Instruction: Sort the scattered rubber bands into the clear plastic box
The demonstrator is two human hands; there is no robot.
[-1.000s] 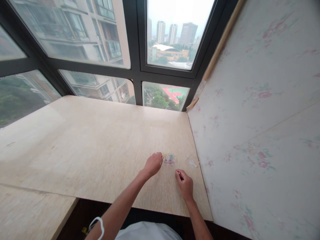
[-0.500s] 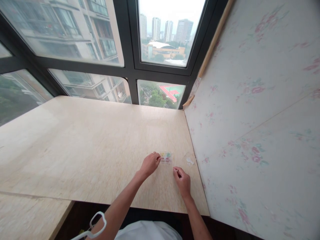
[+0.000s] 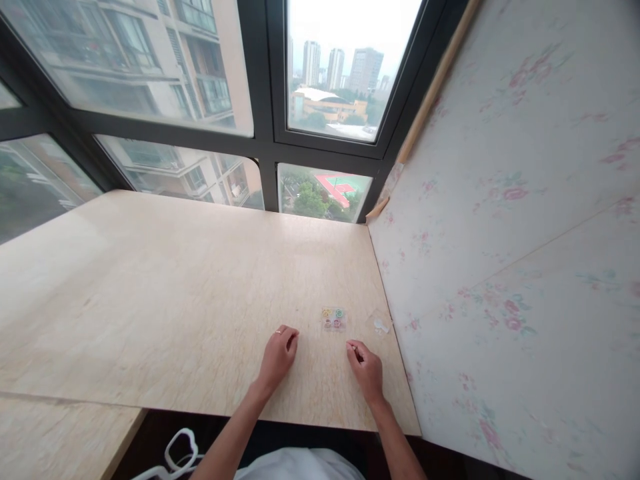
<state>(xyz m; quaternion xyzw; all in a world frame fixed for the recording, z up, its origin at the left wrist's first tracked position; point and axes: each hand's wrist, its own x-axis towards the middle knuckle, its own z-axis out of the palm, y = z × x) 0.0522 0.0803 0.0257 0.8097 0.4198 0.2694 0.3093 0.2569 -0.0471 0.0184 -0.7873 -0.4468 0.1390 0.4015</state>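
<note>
A small clear plastic box (image 3: 333,319) with coloured rings inside lies on the pale wooden tabletop (image 3: 175,280). My left hand (image 3: 278,354) rests on the table to the left of and nearer than the box, fingers curled in, a ring on one finger. My right hand (image 3: 367,369) sits just right of it, below the box, its fingertips pinched on something too small to make out. Neither hand touches the box. A small clear piece (image 3: 381,325) lies to the right of the box, close to the wall.
A floral-papered wall (image 3: 500,233) rises along the table's right edge. Dark-framed windows (image 3: 270,143) run along the far edge. A white looped cord (image 3: 180,450) hangs below the table's near edge, beside my left arm.
My left hand has pulled back from the box, down and to the left, and now rests apart from it. My right hand has stayed nearly in place.
</note>
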